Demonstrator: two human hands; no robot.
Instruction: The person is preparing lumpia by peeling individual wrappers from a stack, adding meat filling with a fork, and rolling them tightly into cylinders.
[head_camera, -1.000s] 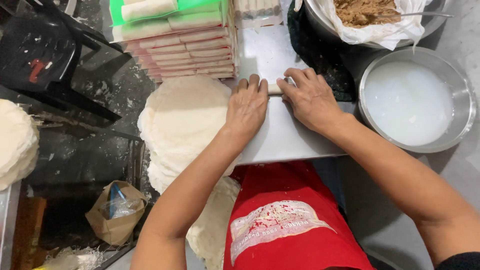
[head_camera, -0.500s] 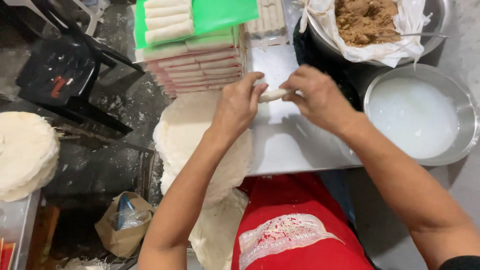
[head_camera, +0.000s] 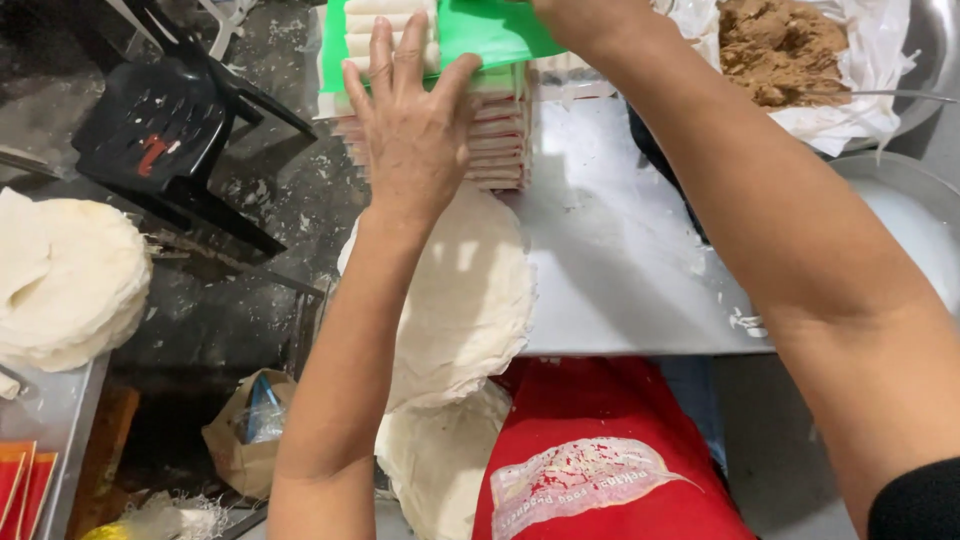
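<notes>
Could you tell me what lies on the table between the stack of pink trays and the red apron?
In the head view, a pile of thin white round wrappers lies between the stack of pink trays and red apron.

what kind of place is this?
Likely a small food-prep stall or workshop making filled rolls: a stack of thin round wrappers, stacked layers of finished rolls and a lined bowl of brown filling sit around a worn white worktable.

Red printed apron, black right sleeve.
</notes>
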